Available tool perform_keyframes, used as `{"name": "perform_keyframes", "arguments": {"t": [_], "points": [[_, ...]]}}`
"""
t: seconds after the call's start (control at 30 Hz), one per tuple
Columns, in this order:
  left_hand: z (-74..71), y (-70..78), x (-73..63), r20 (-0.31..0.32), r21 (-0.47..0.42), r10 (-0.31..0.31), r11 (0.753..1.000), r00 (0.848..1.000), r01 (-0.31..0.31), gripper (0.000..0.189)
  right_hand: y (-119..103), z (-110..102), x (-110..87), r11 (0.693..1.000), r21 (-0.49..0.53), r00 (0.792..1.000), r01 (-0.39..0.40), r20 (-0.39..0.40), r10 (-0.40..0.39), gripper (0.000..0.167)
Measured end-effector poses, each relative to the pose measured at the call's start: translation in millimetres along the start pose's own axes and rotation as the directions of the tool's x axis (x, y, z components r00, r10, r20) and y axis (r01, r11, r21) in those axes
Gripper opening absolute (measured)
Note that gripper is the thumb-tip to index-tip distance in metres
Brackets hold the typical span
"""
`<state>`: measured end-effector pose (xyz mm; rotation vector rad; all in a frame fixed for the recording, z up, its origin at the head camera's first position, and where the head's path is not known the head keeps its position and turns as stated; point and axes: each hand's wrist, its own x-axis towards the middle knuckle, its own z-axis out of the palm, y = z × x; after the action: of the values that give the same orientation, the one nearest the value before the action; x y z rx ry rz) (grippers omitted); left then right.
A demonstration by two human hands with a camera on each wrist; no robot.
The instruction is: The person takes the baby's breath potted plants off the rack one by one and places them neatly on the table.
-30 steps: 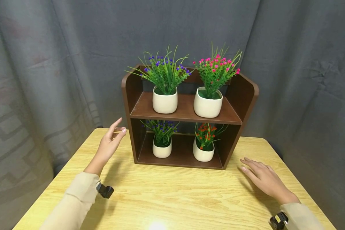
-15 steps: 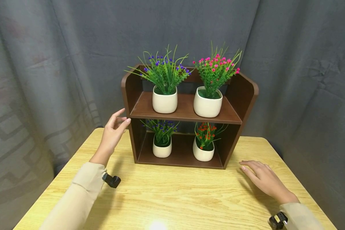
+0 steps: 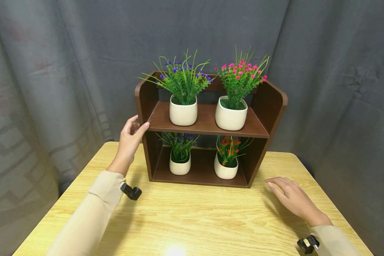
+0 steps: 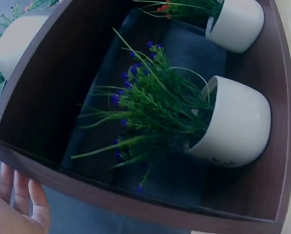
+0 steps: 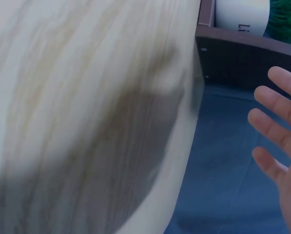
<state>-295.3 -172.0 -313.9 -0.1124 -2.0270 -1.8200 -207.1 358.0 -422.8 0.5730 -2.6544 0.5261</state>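
A dark brown two-tier wooden shelf [image 3: 208,133] stands on the table. My left hand [image 3: 128,142] grips its left side panel, with the thumb over the front edge and the fingers against the outer face; the left wrist view shows those fingers [image 4: 22,192] beyond the panel. My right hand [image 3: 294,199] hovers above the table, right of the shelf, fingers loosely extended and holding nothing. On the upper tier sit a purple-flowered potted plant [image 3: 183,112] and a pink-flowered potted plant [image 3: 231,118]. Below are another purple-flowered potted plant [image 3: 180,166] and a red-flowered potted plant [image 3: 225,170].
The light wood table [image 3: 192,217] extends in front of the shelf and to both sides. Grey curtains [image 3: 211,25] hang behind and around it. A small black camera [image 3: 132,192] is on the left wrist, and another black camera [image 3: 308,244] on the right.
My left hand has moved up and to the right from beside the shelf to its left side panel, with the thumb now over the front edge. The right hand has barely moved.
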Motion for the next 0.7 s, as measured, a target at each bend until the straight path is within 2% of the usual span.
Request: {"name": "perform_keyframes", "arguments": {"t": [0.2,0.43,0.57,0.7], "points": [[8.6,1.3,7.2,-0.051,-0.042,0.046,0.998,0.998,-0.048,0.061,-7,-1,4.5,1.000,0.023,1.000,-0.011,0.003,0.011,0.025],[10.5,-1.7,7.2,-0.065,-0.060,0.094,0.993,0.994,-0.097,0.053,-21,-8,13.9,0.992,0.119,0.998,-0.041,0.054,0.035,0.032],[11.4,-2.5,7.5,-0.072,-0.047,0.101,0.993,0.992,-0.105,0.052,-31,-14,23.0,0.988,0.155,0.999,-0.028,0.036,0.022,0.032],[11.5,-2.4,7.0,-0.073,-0.060,0.102,0.992,0.992,-0.107,0.050,-41,-20,32.9,0.990,0.138,1.000,0.009,0.006,-0.010,0.032]]}}
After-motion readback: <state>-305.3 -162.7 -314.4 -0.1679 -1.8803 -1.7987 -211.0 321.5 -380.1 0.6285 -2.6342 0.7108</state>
